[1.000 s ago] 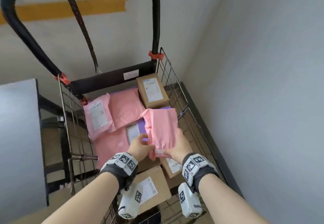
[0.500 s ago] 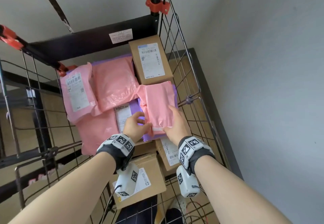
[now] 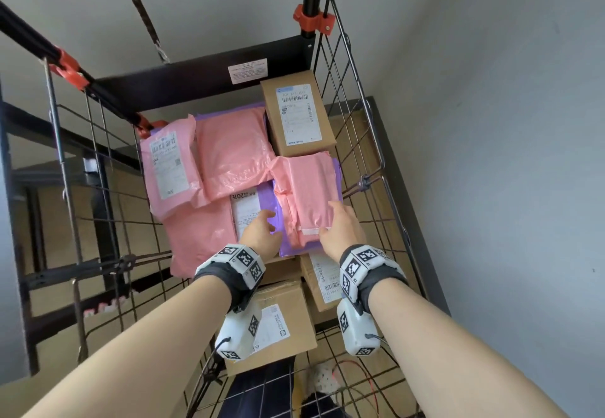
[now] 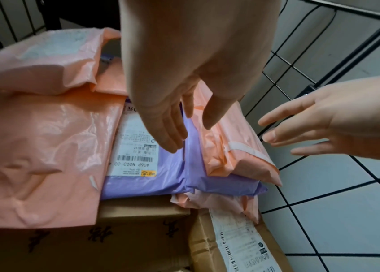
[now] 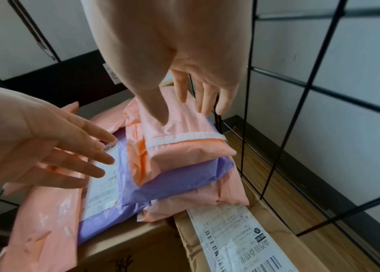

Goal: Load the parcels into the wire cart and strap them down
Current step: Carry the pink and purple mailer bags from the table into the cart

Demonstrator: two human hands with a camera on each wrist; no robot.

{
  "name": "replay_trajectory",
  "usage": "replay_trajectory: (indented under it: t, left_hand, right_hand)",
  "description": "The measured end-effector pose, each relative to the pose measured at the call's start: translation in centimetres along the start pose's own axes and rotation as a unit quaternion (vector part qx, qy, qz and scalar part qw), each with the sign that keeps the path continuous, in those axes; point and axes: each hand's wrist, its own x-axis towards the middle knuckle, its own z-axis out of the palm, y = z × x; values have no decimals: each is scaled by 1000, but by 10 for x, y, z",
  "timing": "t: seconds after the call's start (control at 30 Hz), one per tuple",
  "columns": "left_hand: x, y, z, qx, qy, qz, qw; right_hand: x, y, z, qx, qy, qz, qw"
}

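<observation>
**A:** You stand over the wire cart (image 3: pixel 355 97), its basket stacked with cardboard boxes and soft mailers. What fills it from the bottom up?

**B:** Brown cardboard boxes (image 3: pixel 296 113) at the base and back, pink mailers (image 3: pixel 234 152) across the left, then a purple mailer (image 4: pixel 160 176). The small pink parcel (image 5: pixel 184 139) lies on top of that purple one, near the cart's right wire wall.

**A:** And your hands?

**B:** Both are spread and hold nothing. Your right hand (image 3: pixel 342 232) has its thumb and fingers resting on the pink parcel's top; your left hand (image 3: pixel 260 234) hovers with straight fingers over the purple mailer's label.

**A:** How do you settle it well?

**B:** I'd judge you should press it flat and square it against the wire side, so it won't slide off the slick purple film. The strap (image 3: pixel 140 11) hangs above the cart, not yet used.
</observation>
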Motion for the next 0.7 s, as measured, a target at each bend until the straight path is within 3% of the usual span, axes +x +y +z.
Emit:
replay_trajectory:
  t: [0.27, 0.57, 0.7]
  left_hand:
    - [-88, -1, -32, 195, 30, 44, 979]
    - [-256, -17, -79, 279, 159, 90, 943]
    - [-330, -39, -110, 304, 191, 62, 931]
  right_hand:
    - [-71, -19, -19, -119, -39, -89, 988]
    - [-213, -65, -47, -218, -35, -222, 950]
    - [-277, -98, -39, -257, -38, -278, 925]
